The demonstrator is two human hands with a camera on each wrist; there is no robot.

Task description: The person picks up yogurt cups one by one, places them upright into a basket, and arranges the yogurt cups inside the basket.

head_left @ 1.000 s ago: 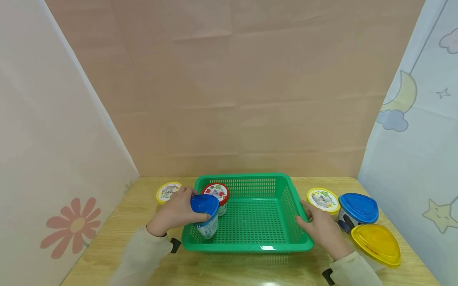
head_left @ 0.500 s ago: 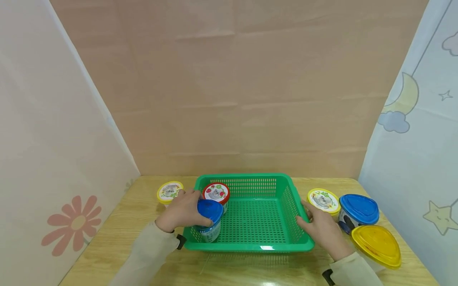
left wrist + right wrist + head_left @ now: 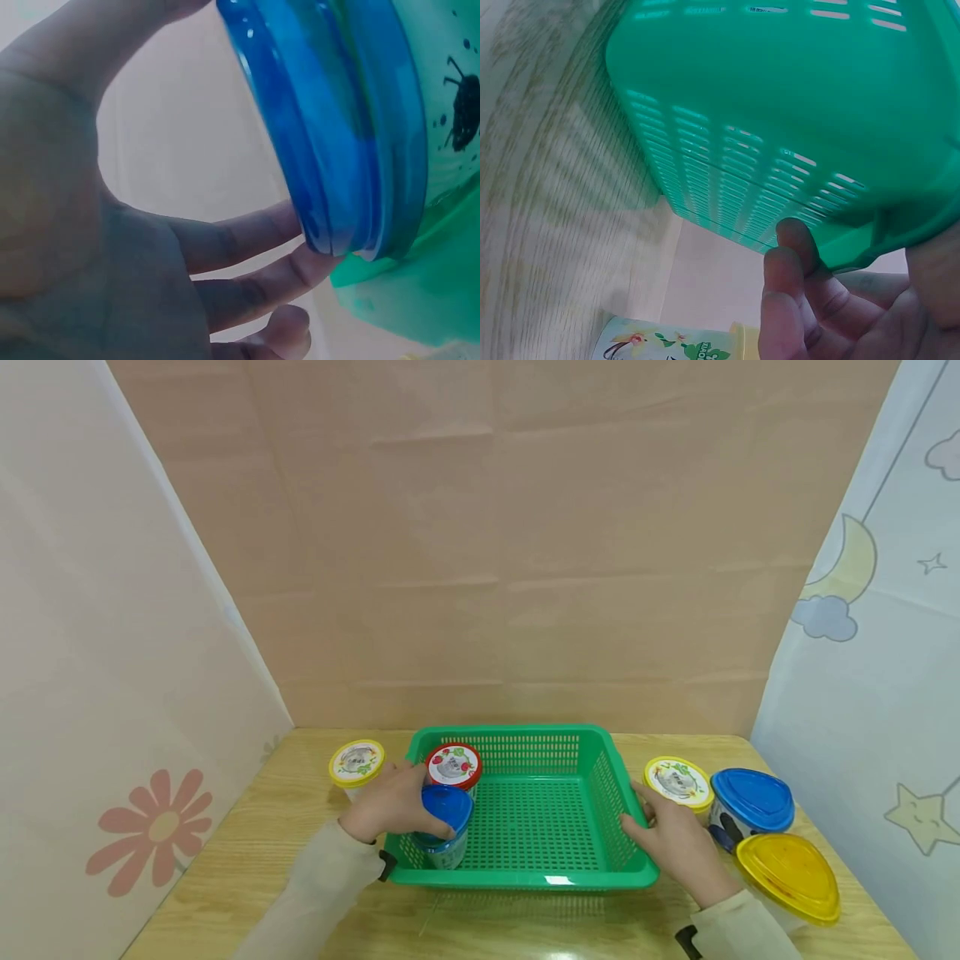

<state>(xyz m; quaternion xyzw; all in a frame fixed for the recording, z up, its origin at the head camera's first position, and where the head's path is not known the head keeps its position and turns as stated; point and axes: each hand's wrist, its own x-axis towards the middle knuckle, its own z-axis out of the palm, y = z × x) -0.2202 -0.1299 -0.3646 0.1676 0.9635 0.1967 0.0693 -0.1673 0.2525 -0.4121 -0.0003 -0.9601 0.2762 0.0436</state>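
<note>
Your left hand pinches the small pale plastic tub with the glossy blue lid across its lid, thumb on one side and fingers on the other, with the palm clear of the lid. That tub is inside the green perforated plastic basket, in the near left corner, just in front of the round tub with the red-rimmed, strawberry-printed lid. Whether its base has met the basket floor, you cannot tell from here.

Your right hand grips the basket's right rim, thumb over the edge and fingers curled against the outer wall. Keep that hold light but firm, so the basket does not slide on the pale wooden tabletop.

To set the tub down well, lower it straight until the floor takes its weight, and only then spread your thumb and fingers evenly; letting one side go first could tip it. Mind the red-rimmed tub close behind it. Lift your left hand straight up afterwards, since the round yellow-lidded tub outside the basket stands near your knuckles.
</note>
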